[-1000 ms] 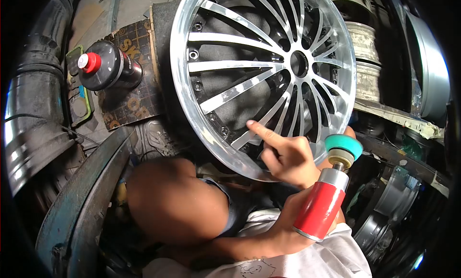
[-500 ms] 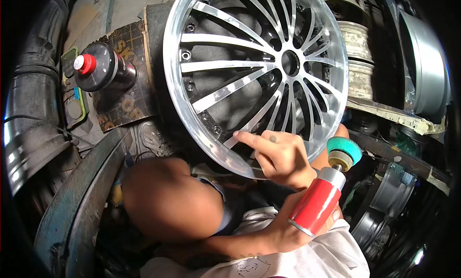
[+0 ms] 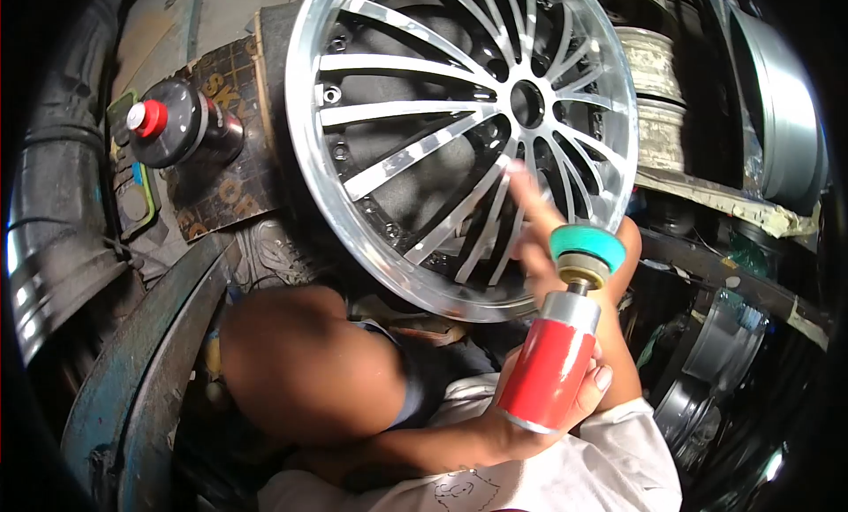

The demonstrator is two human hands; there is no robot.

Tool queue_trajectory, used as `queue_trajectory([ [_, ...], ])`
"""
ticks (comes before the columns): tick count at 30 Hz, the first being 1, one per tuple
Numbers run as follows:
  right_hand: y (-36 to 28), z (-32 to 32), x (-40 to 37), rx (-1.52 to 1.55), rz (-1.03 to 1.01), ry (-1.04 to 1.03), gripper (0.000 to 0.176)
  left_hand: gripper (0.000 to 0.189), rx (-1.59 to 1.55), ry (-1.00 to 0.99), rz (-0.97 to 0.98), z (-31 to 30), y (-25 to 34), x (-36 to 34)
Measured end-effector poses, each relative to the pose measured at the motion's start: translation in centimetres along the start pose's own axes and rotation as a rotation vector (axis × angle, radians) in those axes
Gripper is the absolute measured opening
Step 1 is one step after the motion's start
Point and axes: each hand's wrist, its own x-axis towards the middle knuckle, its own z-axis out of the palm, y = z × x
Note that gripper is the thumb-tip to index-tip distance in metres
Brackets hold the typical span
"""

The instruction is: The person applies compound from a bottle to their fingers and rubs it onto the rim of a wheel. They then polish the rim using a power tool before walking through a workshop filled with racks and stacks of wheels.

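My left hand [image 3: 590, 397] is wrapped round the red barrel of a small polisher [image 3: 549, 366]. A green foam pad [image 3: 587, 247] tops the tool and points up and away from me. Partly hidden behind the pad, my right hand [image 3: 537, 234] is smeared by motion and holds nothing. Its index finger stretches over a spoke near the hub of the alloy wheel rim [image 3: 422, 150]; whether it touches is hard to tell. The rim has bright metal spokes with black gaps and leans face up before my knees.
A dark bottle with a red and white cap [image 3: 172, 123] stands on a printed board [image 3: 234, 181] at the left. Stacked rims [image 3: 649, 70] and a silver rim [image 3: 782, 106] are at the right. Curved metal strips [image 3: 146, 371] lie lower left, beside my knee [image 3: 309, 362].
My right hand has moved its pointing finger from the spoke's outer end up toward the hub. My left hand has shifted the polisher left and slightly up. The view has shifted a little.
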Motion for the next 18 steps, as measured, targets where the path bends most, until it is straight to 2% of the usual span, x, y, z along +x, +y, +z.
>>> queue_trajectory([
  [1,0.7,-1.0,-0.8,0.382,0.037,0.004,0.081,0.033,-0.003,0.008,0.01,0.0,0.1,0.2],
  [2,2.4,-0.8,-1.8,0.753,-0.008,0.051,0.08,0.033,-0.001,0.015,0.012,0.0,0.0,0.4],
  [4,5.9,-2.3,-5.0,0.774,-0.19,-0.194,0.078,0.033,0.002,0.018,0.022,0.2,-0.1,0.5],
  [7,5.0,-1.2,-6.4,0.495,-0.497,-0.172,0.086,0.033,-0.006,0.008,0.027,0.9,-0.7,0.2],
  [8,3.5,-0.7,-7.4,0.398,-0.341,-0.125,0.085,0.033,-0.008,0.0,0.02,0.9,-0.7,0.1],
  [9,1.2,-0.1,-7.6,0.371,-0.132,-0.006,0.071,0.033,-0.008,-0.01,0.016,1.0,-0.9,0.0],
  [11,2.2,1.0,-7.9,0.328,-0.214,0.101,0.065,0.033,-0.016,-0.018,0.012,1.0,-1.0,0.0],
  [13,1.5,1.1,-7.3,0.31,-0.206,0.149,0.061,0.033,-0.019,-0.01,0.028,1.0,-0.9,0.2],
  [18,0.6,-0.4,-5.9,0.229,-0.174,0.015,0.056,0.033,-0.009,-0.025,0.062,1.0,-0.7,0.7],
])
